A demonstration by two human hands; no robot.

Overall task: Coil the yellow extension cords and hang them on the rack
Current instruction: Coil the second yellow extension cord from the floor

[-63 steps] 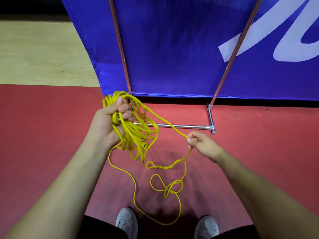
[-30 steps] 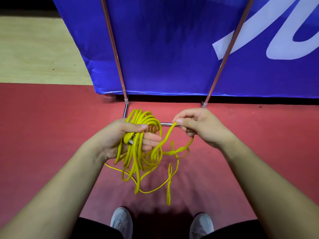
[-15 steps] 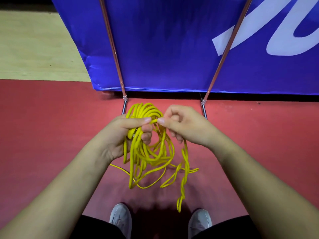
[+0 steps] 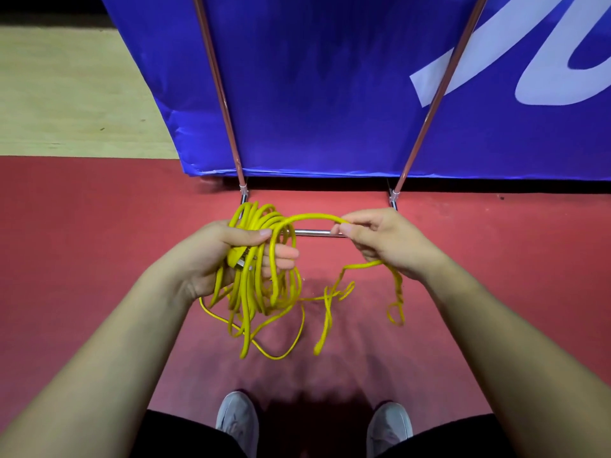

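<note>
Yellow extension cord: coil gripped in left hand, tail pinched by right hand, ends dangling above red floor; lay each loop equal, untwisting kinks

Rack bar close behind hands

A red matte floor, bordered by pale wooden boards, carried a chrome tubular rack base and two grey shoes.
</note>
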